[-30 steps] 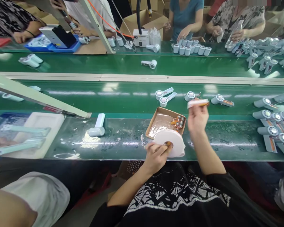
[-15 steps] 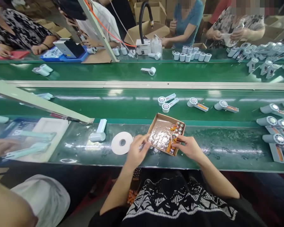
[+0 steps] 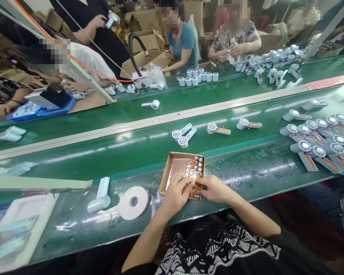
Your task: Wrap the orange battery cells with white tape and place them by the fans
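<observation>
A small cardboard box [image 3: 172,160] lined with foil lies on the green bench and holds several orange batteries [image 3: 198,164] at its right side. My left hand [image 3: 174,194] and my right hand [image 3: 213,189] meet over the box's near right corner, fingers pinched together on a small orange and white part I cannot make out clearly. A white roll of tape [image 3: 133,202] lies flat to the left of my left hand. A pale handheld fan part [image 3: 99,196] rests further left.
Small white fans [image 3: 184,135] lie on the green conveyor belt beyond the box, with many more heaped at the right [image 3: 318,141]. Other people [image 3: 183,42] work across the belt among cardboard boxes. A white tray [image 3: 20,225] sits at the near left.
The view has swung and tilted. My right hand came back from the belt to the box. The tape roll was set down at the left, and my left hand moved to join the right.
</observation>
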A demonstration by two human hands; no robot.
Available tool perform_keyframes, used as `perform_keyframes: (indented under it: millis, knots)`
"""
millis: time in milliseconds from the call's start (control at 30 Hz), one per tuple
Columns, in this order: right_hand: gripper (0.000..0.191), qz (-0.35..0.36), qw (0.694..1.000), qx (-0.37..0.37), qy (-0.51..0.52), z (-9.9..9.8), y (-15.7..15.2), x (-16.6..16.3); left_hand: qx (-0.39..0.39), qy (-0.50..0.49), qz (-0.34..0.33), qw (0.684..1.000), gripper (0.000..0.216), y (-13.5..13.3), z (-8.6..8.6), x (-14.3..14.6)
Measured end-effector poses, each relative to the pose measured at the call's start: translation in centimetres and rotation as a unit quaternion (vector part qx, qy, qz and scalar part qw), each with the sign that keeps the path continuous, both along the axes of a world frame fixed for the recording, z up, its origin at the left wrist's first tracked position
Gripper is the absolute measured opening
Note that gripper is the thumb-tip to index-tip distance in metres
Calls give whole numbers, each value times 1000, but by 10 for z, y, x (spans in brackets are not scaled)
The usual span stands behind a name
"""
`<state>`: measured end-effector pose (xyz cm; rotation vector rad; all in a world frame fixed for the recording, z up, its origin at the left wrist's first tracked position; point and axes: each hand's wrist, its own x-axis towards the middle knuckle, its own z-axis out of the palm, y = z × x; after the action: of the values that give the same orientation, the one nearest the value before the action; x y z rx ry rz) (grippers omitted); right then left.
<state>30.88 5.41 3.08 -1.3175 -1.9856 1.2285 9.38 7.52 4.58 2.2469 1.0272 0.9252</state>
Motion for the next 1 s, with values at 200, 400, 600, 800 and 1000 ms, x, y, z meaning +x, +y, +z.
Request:
perform_keyframes:
  millis: [200, 400, 600, 800, 1000]
  knots:
    - [21, -16, 996, -16, 87, 4, 8, 2, -36, 2, -21, 999, 30, 36, 15, 25]
    - [57, -179, 907, -126, 359, -15, 27, 25, -40, 227, -3, 973, 33, 147, 4, 67]
    - [72, -293, 856, -123, 409, -30, 32, 50, 31, 481, 36, 876, 43, 216, -32, 100]
    - [75, -311, 849, -76, 419, -29, 54, 67, 39, 498, -42, 865, 23, 219, -46, 98]
    - [60, -322, 879, -7, 353, -35, 129, 76, 21, 491, -61, 869, 29, 215, -50, 110]
